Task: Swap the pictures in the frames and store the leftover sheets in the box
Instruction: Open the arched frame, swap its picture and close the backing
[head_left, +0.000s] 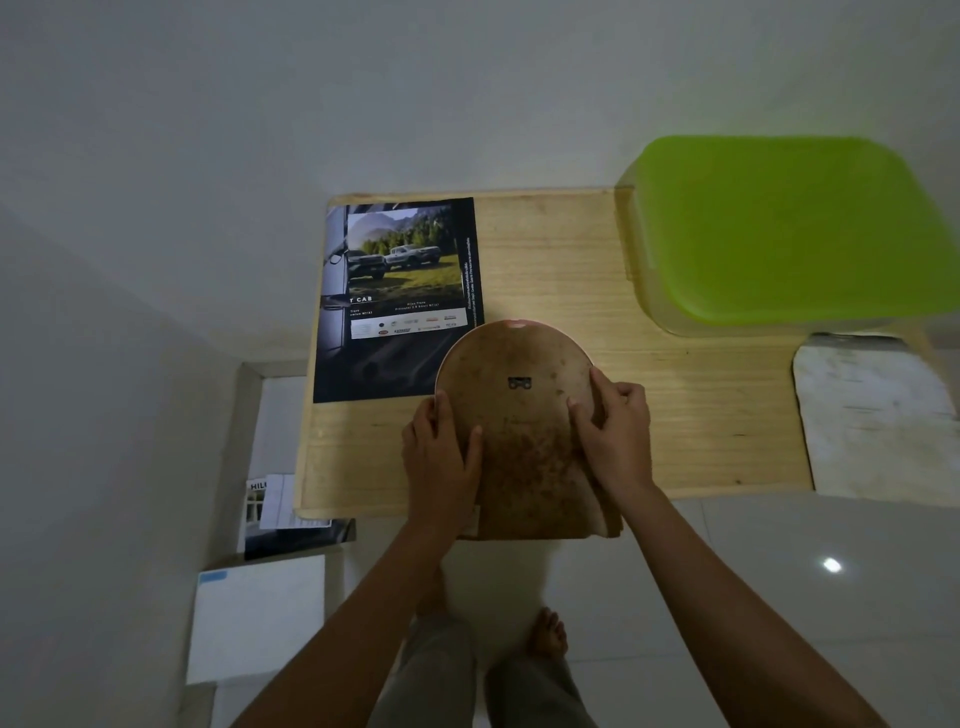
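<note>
Upper left: car sheet (400, 296); upper right: green-lidded box (789, 228). Center: frame (519, 415) back-up over tabletop (675, 415) near edge, arch overlapping sheet corner, long axis pointing to top. Your left hand (441, 462) and right hand (613, 436) grip its 2 sides.

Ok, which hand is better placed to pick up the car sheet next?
Left, probably. The car sheet lies just past the left hand; the right hand would have to cross the frame, which both hold.
</note>
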